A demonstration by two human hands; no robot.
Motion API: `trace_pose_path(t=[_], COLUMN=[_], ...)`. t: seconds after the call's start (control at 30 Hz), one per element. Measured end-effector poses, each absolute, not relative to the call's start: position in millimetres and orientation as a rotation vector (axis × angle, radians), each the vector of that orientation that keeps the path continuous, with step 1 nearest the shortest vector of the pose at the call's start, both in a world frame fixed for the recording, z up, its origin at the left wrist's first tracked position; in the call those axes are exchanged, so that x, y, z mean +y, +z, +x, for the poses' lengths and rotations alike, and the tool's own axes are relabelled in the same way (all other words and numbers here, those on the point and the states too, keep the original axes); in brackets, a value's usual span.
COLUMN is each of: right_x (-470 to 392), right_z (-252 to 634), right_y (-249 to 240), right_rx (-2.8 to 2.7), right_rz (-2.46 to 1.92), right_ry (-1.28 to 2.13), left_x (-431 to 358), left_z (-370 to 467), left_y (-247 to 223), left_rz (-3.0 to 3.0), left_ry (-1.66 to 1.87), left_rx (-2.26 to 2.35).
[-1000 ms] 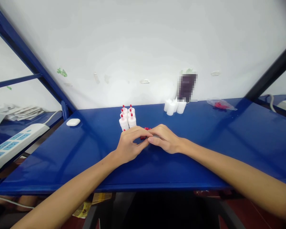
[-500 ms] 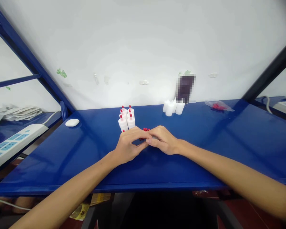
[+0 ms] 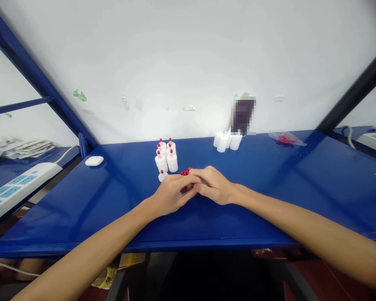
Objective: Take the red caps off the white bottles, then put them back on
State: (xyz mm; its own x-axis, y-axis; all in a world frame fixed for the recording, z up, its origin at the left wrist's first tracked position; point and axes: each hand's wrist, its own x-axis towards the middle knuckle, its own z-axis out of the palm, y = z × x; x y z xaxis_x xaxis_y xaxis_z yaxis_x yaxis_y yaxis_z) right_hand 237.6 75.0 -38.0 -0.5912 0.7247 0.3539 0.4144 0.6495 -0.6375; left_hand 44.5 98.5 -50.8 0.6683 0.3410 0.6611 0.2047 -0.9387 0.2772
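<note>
My left hand and my right hand meet over the middle of the blue table, fingertips together. Both are closed in a pinch; whatever sits between the fingers is hidden. Just behind them lies a small pile of red caps, partly covered by the hands. Beyond my left hand, several white squeeze bottles with red-tipped nozzles stand upright in two rows. Nearest to that hand is a white nozzle lid with a red tip, its lower part hidden behind my knuckles.
Several white bottles without red tips stand by the wall, near a blurred dark rectangle. A clear bag of red pieces lies at the back right. A white case and a power strip are on the left.
My left hand has shifted slightly down and its fingers have drawn closer around the right fingertips. More of the nozzle lid now shows behind it. The bottles have not moved.
</note>
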Motion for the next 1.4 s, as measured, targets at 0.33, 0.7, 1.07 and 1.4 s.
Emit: trace_pose_path(t=[0.33,0.7,1.07,1.4], right_x=[88,88,104,104], right_z=[252,248,262,263], right_y=[-44,-42,-46,-52], right_rx=[-2.096,-2.160,-1.992,-1.878], right_rz=[-0.996,-1.095,-1.167,-1.053], right_ry=[0.695,0.574,0.554,0.758], left_x=[134,147,123,118], left_z=[-29,-33,-11,20], left_y=[6,-2,-1,-33], left_rz=[2.833,2.929,2.808,3.176], left_ry=[1.147,0.693,0.891,0.406], left_rx=[0.933,0.974,0.799,0.838])
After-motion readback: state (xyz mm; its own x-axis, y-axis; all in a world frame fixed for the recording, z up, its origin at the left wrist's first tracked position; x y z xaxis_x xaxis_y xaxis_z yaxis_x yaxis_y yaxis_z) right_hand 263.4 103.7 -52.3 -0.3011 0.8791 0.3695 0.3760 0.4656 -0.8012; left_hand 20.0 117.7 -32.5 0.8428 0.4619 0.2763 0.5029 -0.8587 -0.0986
